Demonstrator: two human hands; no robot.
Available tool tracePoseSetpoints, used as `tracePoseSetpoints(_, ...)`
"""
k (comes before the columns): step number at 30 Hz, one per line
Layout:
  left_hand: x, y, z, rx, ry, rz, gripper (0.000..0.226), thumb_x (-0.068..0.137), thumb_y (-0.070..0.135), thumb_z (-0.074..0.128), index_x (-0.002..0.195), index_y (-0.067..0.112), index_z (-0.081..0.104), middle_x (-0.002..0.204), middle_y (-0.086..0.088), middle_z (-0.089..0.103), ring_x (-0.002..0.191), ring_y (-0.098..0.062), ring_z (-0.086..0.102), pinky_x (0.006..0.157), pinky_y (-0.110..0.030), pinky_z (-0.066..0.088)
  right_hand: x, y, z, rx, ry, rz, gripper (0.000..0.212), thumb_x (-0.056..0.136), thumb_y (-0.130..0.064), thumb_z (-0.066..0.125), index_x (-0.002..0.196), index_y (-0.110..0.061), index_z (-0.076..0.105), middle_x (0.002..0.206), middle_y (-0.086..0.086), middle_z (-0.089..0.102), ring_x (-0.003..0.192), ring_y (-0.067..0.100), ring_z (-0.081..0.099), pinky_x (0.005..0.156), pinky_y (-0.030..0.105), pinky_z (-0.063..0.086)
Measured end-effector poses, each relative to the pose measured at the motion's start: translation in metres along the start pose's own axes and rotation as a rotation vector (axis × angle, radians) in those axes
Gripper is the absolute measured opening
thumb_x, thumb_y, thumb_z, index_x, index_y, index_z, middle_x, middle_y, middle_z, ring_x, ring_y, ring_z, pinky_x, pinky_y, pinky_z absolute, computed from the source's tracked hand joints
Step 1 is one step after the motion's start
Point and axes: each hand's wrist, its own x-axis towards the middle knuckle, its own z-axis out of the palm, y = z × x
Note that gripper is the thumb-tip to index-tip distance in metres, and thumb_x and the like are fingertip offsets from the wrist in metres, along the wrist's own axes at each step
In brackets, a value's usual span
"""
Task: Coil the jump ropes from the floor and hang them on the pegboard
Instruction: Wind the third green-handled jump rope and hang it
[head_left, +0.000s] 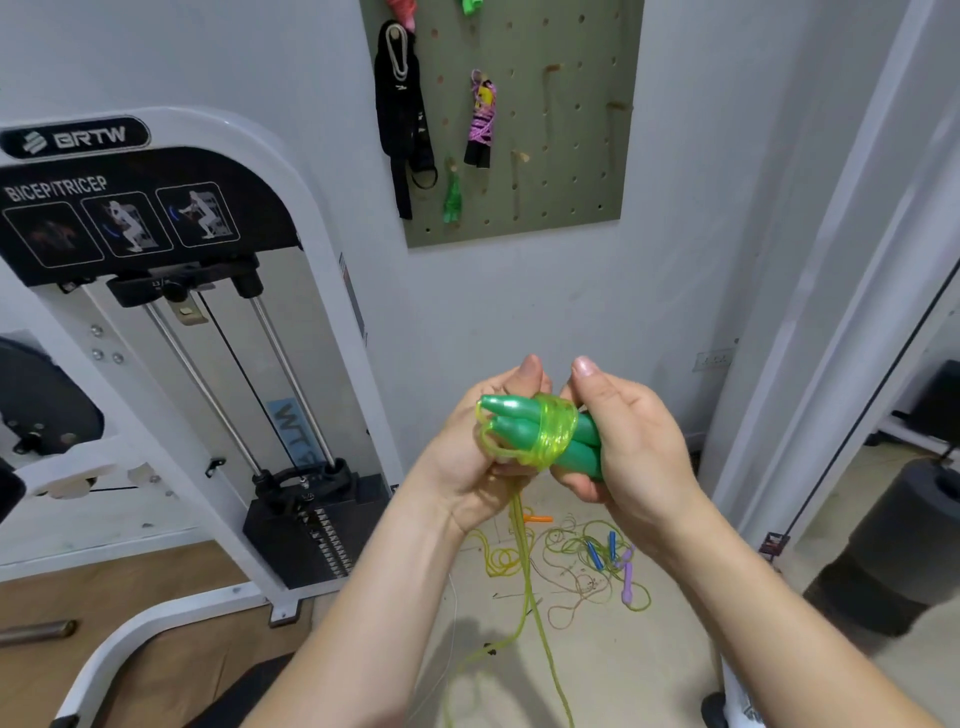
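Looking below the pegboard (571, 171), I see my left hand (480, 457) and right hand (641, 441) both clamped on the green handles (506, 418), held side by side so the cord (558, 431) binds them; other ropes (594, 554) lie farther below.

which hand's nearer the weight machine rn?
Left. The left hand is on the machine's side of the green handles, just right of the weight machine; the right hand is beyond the handles, farther right.

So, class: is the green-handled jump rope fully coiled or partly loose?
Partly coiled: translucent yellow-green cord wraps the two green plastic handles, but a long tail hangs down.
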Motion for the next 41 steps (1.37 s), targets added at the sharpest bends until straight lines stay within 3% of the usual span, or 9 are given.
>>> tracePoseSetpoints(5,-0.006,-0.012,0.005,-0.019,0.139,0.018,0.006,0.093,0.012,0.052,0.089,0.009,0.053,0.052,-0.002,0.033,0.033,0.000,0.024,0.031,-0.010,0.015,0.001,0.004,0.002,0.229,0.189,0.091,0.037,0.102,-0.030,0.041,0.075,-0.008,0.055,0.047,0.004,0.047,0.031,0.012,0.035,0.032,0.013,0.022)
tracePoseSetpoints(9,-0.015,-0.025,0.010,0.256,0.339,0.186,0.024,0.095,-0.006,0.039,0.088,0.007,0.057,0.055,-0.002,0.037,0.041,-0.005,0.027,0.037,-0.014,0.021,0.003,0.007,0.002,0.150,0.295,0.062,0.028,0.103,-0.026,0.040,0.086,-0.009,0.053,0.051,0.005,0.050,0.032,0.012,0.038,0.034,0.013,0.027)
tracePoseSetpoints(15,-0.025,-0.013,-0.002,0.914,0.505,0.450,0.016,0.084,0.007,0.063,0.072,0.017,0.067,0.055,0.004,0.053,0.057,-0.004,0.043,0.055,-0.025,0.039,0.006,0.017,-0.001,-0.040,0.355,-0.021,0.037,0.103,-0.023,0.039,0.067,-0.016,0.041,0.052,0.007,0.046,0.033,0.016,0.039,0.037,0.016,0.027)
tracePoseSetpoints(20,-0.034,-0.020,-0.003,1.300,0.486,0.562,0.014,0.090,0.023,0.056,0.088,0.022,0.070,0.055,0.008,0.052,0.053,-0.008,0.045,0.052,-0.027,0.039,0.017,0.022,-0.004,-0.139,0.497,-0.076,0.040,0.103,-0.024,0.038,0.064,-0.016,0.042,0.051,0.005,0.044,0.035,0.017,0.043,0.038,0.020,0.033)
tracePoseSetpoints(22,-0.040,-0.025,-0.001,1.543,0.437,0.609,0.020,0.091,0.025,0.052,0.098,0.018,0.070,0.065,0.005,0.063,0.057,-0.017,0.057,0.052,-0.034,0.045,0.022,0.025,-0.007,-0.271,0.567,-0.119,0.040,0.103,-0.027,0.037,0.066,-0.013,0.042,0.052,0.004,0.043,0.037,0.022,0.045,0.040,0.027,0.038)
tracePoseSetpoints(25,-0.041,-0.025,0.002,1.920,0.372,0.574,0.009,0.077,0.023,0.067,0.079,0.016,0.062,0.056,0.002,0.055,0.047,-0.025,0.056,0.038,-0.026,0.036,0.022,0.031,-0.005,-0.599,0.594,-0.281,0.040,0.098,-0.035,0.033,0.067,-0.010,0.037,0.054,0.002,0.041,0.054,0.036,0.048,0.051,0.049,0.043)
tracePoseSetpoints(29,-0.045,-0.012,0.012,2.168,0.257,0.529,0.040,0.043,0.012,0.086,0.055,0.018,0.049,0.048,0.001,0.045,0.040,-0.022,0.046,0.041,-0.020,0.018,0.018,0.030,-0.002,-1.028,0.522,-0.433,0.026,0.097,-0.033,0.029,0.077,-0.017,0.031,0.055,0.017,0.052,0.054,0.045,0.049,0.048,0.039,0.028)
tracePoseSetpoints(34,-0.042,0.014,-0.001,2.076,0.127,0.710,0.028,0.064,0.015,0.082,0.057,0.012,0.055,0.053,-0.003,0.050,0.047,-0.027,0.050,0.038,-0.027,0.041,0.016,0.024,-0.008,-1.392,0.165,-0.409,0.024,0.102,-0.035,0.026,0.085,-0.019,0.029,0.065,0.014,0.061,0.065,0.043,0.059,0.052,0.036,0.028)
tracePoseSetpoints(41,-0.029,0.040,-0.008,1.871,-0.018,0.752,0.037,0.079,0.050,0.055,0.074,0.019,0.074,0.058,0.001,0.060,0.052,-0.020,0.054,0.048,-0.027,0.044,0.016,-0.009,-0.014,-1.230,-0.222,-0.383,0.037,0.099,-0.044,0.024,0.075,-0.020,0.036,0.057,-0.004,0.042,0.060,0.026,0.040,0.059,0.038,0.033)
